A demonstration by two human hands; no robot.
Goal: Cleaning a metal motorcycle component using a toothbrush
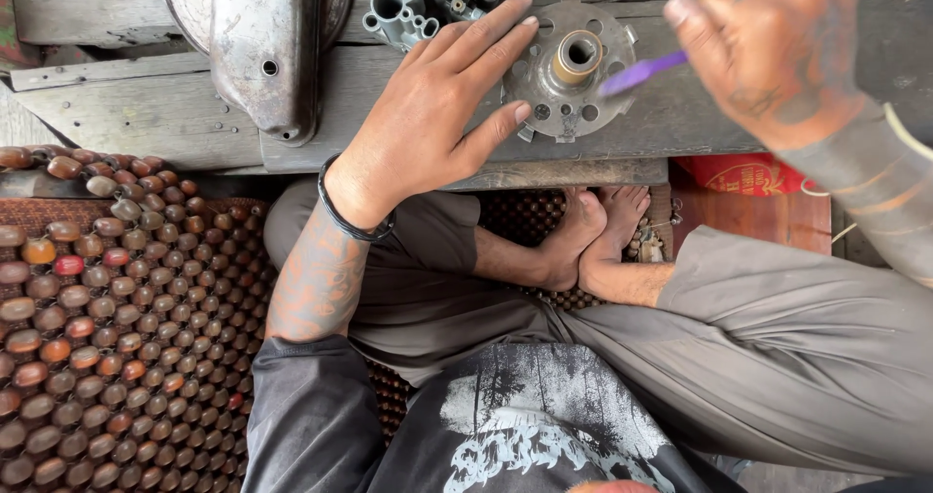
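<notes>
Currently left hand (442, 114) lies flat-open on disc (569, 70); right hand (773, 51) clamps brush (641, 73), bristles pointing left at hub.

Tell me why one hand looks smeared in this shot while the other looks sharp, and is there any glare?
Head view: the right hand and its purple brush are streaked by motion blur; the left hand, flat beside the round metal disc, is crisp. Head view: light is soft and even, shadows faint; only the curved metal cover shows dull sheen, no harsh glare.
</notes>
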